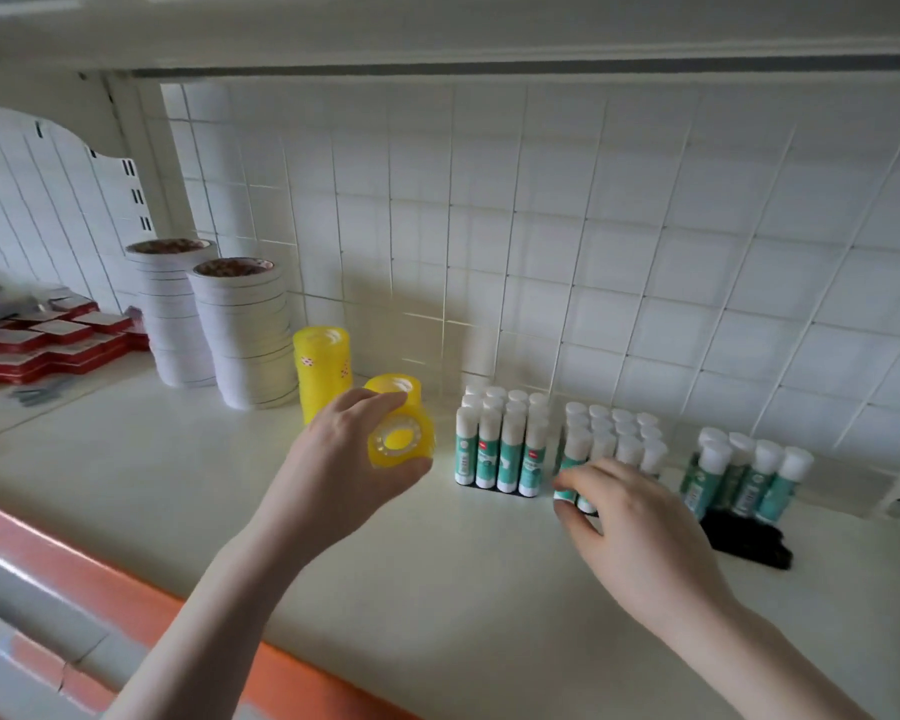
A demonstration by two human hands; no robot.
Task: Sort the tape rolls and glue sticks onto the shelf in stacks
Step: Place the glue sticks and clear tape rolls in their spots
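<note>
My left hand point(341, 462) grips a yellow tape roll point(401, 440), tilted with its hole facing me, just in front of a short yellow stack point(393, 388). A taller yellow tape stack point(322, 368) stands behind it to the left. My right hand point(630, 522) pinches the front glue sticks of the middle glue stick block point(611, 433). Another block of glue sticks point(505, 439) with white caps and green labels stands left of it. A third group point(749, 472) stands to the right.
Two tall stacks of white tape rolls point(240, 330) stand at the back left of the white shelf point(178, 485). Red flat boxes point(48, 340) lie far left. A black tray point(749, 537) lies under the right glue group. The shelf has an orange front edge point(126, 589).
</note>
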